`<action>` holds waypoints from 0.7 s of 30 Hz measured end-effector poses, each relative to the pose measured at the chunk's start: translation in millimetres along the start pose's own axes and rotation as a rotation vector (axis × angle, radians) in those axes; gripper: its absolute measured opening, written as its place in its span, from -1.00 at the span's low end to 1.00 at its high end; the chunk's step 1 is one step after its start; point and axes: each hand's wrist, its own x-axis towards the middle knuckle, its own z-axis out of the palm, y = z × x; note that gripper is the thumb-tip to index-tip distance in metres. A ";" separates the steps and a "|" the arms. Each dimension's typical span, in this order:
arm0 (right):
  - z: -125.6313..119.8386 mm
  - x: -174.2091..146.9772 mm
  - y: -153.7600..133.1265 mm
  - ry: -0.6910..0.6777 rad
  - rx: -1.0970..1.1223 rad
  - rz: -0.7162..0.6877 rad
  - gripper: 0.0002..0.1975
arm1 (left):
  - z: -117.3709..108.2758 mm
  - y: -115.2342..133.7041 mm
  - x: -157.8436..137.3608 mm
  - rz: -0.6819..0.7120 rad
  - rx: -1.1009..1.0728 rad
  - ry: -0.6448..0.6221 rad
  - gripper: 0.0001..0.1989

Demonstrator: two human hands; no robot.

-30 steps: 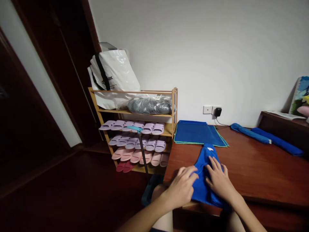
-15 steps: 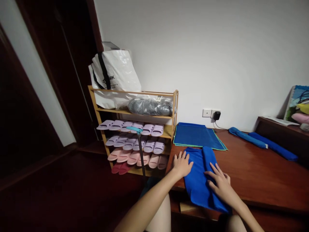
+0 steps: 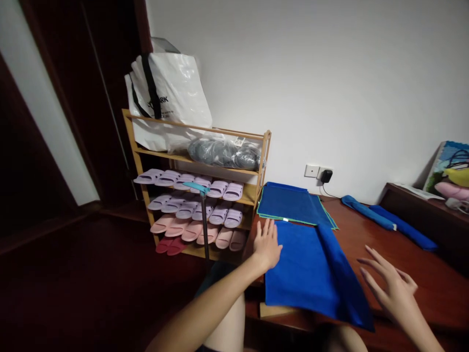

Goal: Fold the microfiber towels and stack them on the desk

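Note:
A bright blue cloth (image 3: 298, 264) lies on the wooden table, its right side raised in a loose fold and its near edge hanging past the table edge. My left hand (image 3: 267, 247) rests flat on the cloth's left edge with fingers stretched out. Off to the right of the cloth, my right hand (image 3: 390, 281) is apart from it, fingers spread and holding nothing. Behind it lie darker blue cloths with green edging (image 3: 293, 203), stacked flat. A small white tag shows at the blue cloth's far edge.
Two rolled blue cloths (image 3: 370, 213) lie at the table's back right. A wooden rack (image 3: 264, 156) with several slippers and a white bag (image 3: 176, 88) stands left. A blue-topped pole (image 3: 204, 220) stands before it. A black plug (image 3: 326, 176) sits in the wall socket.
The folded blue cloth has opened out wider to the right. My right hand has let go and moved right, away from it; my left hand stays at its left edge.

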 end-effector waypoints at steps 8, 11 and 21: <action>55.4 2.9 -104.1 -0.462 0.301 -0.177 -0.40 | 26.4 37.9 -17.2 0.338 -0.279 -0.091 -0.40; 70.8 -0.7 -101.0 -0.507 0.169 -0.155 -0.36 | 30.1 22.3 -18.6 0.250 -0.302 -0.056 -0.38; 59.6 -10.1 72.0 -0.428 -0.200 0.105 -0.39 | 27.0 16.0 -18.6 0.203 -0.289 -0.070 -0.36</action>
